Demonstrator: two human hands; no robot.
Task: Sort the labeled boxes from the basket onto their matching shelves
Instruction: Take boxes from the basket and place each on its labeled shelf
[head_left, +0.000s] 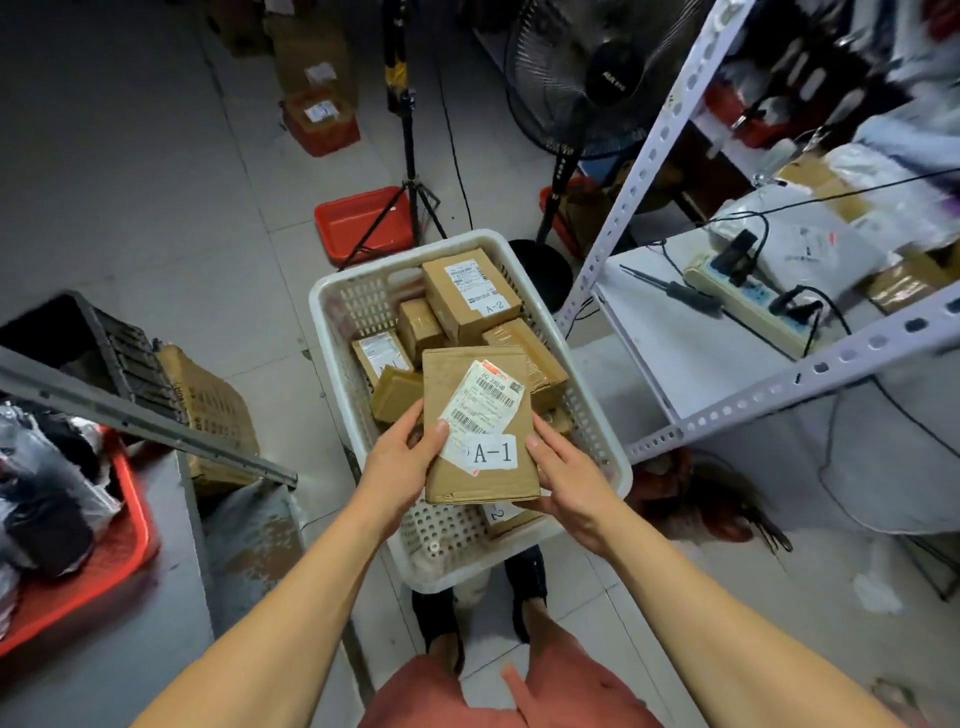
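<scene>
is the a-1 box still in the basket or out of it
Out: the A-1 box is lifted above the other boxes, gripped by the left hand and right hand, over the white basket.

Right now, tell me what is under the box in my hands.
Under the A-1 box, held by the left hand and right hand, lies the white basket with more boxes; a label ending in 2 peeks out. What lies directly beneath is covered.

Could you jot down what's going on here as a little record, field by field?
held item: A-1 box, raised over the basket
left hand: grips the box's left edge, thumb on top
right hand: holds the right edge and underside
basket: white, on the floor, more boxes inside
readable label inside: A-2 box
nearby: white metal shelf on the right
</scene>
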